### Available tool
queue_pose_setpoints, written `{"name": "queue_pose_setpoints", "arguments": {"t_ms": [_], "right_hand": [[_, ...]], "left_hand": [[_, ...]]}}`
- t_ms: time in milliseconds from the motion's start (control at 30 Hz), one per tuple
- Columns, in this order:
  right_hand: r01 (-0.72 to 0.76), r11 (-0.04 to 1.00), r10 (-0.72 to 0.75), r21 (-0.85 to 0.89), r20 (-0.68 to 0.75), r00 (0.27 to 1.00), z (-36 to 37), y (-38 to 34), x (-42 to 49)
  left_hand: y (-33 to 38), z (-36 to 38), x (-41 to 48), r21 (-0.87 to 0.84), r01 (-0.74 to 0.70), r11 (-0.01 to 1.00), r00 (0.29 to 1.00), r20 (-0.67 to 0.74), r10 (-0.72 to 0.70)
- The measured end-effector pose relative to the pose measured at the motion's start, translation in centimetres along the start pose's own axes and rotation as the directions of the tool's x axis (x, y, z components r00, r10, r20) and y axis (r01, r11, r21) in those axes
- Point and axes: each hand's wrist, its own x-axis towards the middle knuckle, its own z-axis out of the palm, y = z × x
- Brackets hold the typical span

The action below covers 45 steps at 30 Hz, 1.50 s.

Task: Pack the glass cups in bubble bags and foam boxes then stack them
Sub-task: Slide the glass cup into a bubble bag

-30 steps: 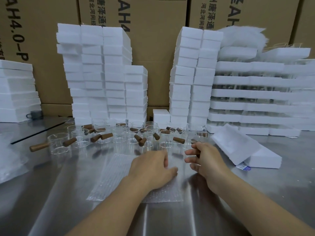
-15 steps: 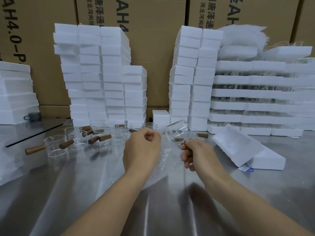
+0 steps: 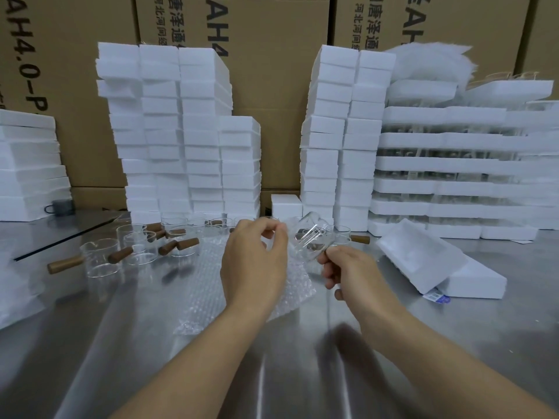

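Well, I'm only starting on this one: my left hand [image 3: 254,261] is pinching the mouth edge of a bubble bag [image 3: 290,288] with curled fingers, the rest of the bag trailing down onto the table [image 3: 272,373] near its middle. My right hand [image 3: 348,270] is gripping a glass cup [image 3: 311,240] by its handle end, the handle itself hiding inside my fingers, and is holding it tilted in the air just beside the bag's opening. The cup isn't going in yet, so I'm judging that bagging, boxing and stacking are all lying ahead for it. Along the back edge, tall stacks of foam boxes [image 3: 181,131] are standing; I'm taking them as finished work, though I can't tell what's inside. A spread of loose cups [image 3: 102,258] with wooden handles is waiting left of the middle and along the back, so plenty is remaining. An open foam box [image 3: 420,255] is leaning on another near the right edge. What's standing in the way, as I'm judging it, is the limp bag mouth and the loose cups crowding close behind my hands.
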Motion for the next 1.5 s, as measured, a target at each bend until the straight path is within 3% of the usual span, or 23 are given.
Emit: {"name": "queue_pose_setpoints", "arguments": {"t_ms": [133, 267, 333, 433, 667, 867, 1067, 1333, 1433, 1500], "right_hand": [[-0.118, 0.982, 0.107, 0.149, 0.082, 0.991, -0.2, -0.6, -0.2], [-0.157, 0.981, 0.143, 0.118, 0.119, 0.983, 0.0, -0.8, -0.5], [-0.097, 0.995, 0.097, 0.015, 0.046, 0.994, 0.1, -0.7, -0.4], [0.044, 0.953, -0.051, -0.3, -0.016, 0.999, -0.1, -0.1, -0.4], [0.125, 0.885, -0.046, -0.448, 0.184, 0.982, 0.0, 0.4, -0.9], [-0.028, 0.98, 0.066, -0.197, 0.189, 0.98, -0.1, 0.3, -1.0], [-0.16, 0.985, 0.14, 0.062, 0.249, 0.958, -0.5, -0.1, -0.7], [-0.157, 0.922, 0.005, 0.355, 0.394, 0.919, -0.8, -0.2, -0.4], [-0.179, 0.922, 0.002, 0.344, 0.455, 0.89, -1.0, -0.4, -0.4], [-0.218, 0.921, 0.042, 0.323, 0.474, 0.879, -0.9, -0.2, -0.3]], "left_hand": [[-0.4, 0.3, 0.5, -0.208, 0.165, 0.964, 0.986, 0.034, -0.162], [-0.3, 0.3, 0.7, -0.265, 0.191, 0.945, 0.981, 0.024, -0.192], [-0.2, 0.3, 0.6, -0.277, 0.175, 0.945, 0.984, 0.011, -0.179], [-0.1, 0.2, 0.4, -0.27, 0.136, 0.953, 0.991, 0.025, -0.134], [0.7, 0.5, -0.8, -0.075, -0.072, 0.995, 0.993, 0.092, 0.079], [0.8, 0.9, -1.7, 0.018, -0.271, 0.962, 0.958, 0.099, 0.268], [1.6, 1.1, -2.4, -0.039, -0.31, 0.95, 0.948, 0.06, 0.312], [3.6, 1.4, -4.3, -0.122, -0.465, 0.877, 0.865, 0.15, 0.48], [3.8, 0.7, -3.2, -0.052, -0.551, 0.833, 0.835, -0.026, 0.55], [3.3, -0.6, -1.3, -0.033, -0.434, 0.9, 0.885, -0.2, 0.42]]}}
